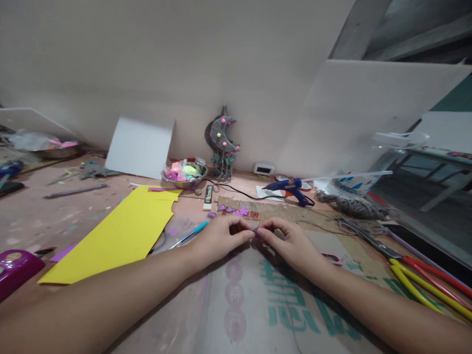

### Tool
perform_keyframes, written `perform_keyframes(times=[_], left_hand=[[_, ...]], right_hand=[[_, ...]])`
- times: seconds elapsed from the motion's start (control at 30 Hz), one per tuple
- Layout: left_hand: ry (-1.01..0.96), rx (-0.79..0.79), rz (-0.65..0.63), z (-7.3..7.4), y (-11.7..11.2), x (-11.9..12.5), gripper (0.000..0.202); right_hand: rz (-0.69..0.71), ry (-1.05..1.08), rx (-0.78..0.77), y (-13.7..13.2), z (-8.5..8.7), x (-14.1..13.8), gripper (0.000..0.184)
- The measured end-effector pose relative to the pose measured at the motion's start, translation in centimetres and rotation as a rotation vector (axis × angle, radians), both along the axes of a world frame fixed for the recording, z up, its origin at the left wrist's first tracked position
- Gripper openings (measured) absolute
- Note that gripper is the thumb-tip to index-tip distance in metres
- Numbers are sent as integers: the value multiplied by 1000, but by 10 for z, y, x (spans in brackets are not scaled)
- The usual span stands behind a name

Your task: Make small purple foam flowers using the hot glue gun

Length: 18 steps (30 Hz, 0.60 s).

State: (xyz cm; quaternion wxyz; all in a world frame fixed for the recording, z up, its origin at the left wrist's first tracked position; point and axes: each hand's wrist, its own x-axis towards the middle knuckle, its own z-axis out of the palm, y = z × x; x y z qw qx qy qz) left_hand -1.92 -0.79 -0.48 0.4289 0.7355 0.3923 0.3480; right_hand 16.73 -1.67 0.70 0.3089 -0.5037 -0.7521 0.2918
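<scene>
With fingertips nearly meeting, I pinch a small purple piece (255, 232) between my left hand (230, 235) and my right hand (285, 240), both thumbs pressed toward the forefingers, above the printed cardboard (258, 305) in front of me. Purple cutouts (242, 212), a flower shape among them, lie loose between 10 and 11 o'clock; they look cut but not fastened to anything. Farther off at 11 o'clock, a grey crescent ornament (215, 132) stands against the wall (276, 98), its coloured balls (219, 135) and hanging strands (221, 167) in place, so I judge it all but complete. The piece in my fingers seems midway, though too covered to show what remains. Out of my grasp sit a blue glue gun (289, 185) at 1 o'clock, grey yarn (354, 206) at 2, scissors (400, 257) at 3 and a yellow sheet (121, 236) at 9.
</scene>
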Motion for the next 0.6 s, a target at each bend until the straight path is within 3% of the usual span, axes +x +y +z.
perform_keyframes(times=[0.17,0.33,0.47,0.6], left_hand=[[23,-13,24,0,1,1,18],[-12,-56,60,-2,3,3,16],[-88,-82,37,-7,6,4,18],[-111,-109,46,-10,8,5,15]], right_hand=[[33,45,2,-1,-1,1,26],[-111,38,272,0,-3,7,18],[-69,-40,420,-1,15,13,23],[30,-213,396,-1,41,27,29]])
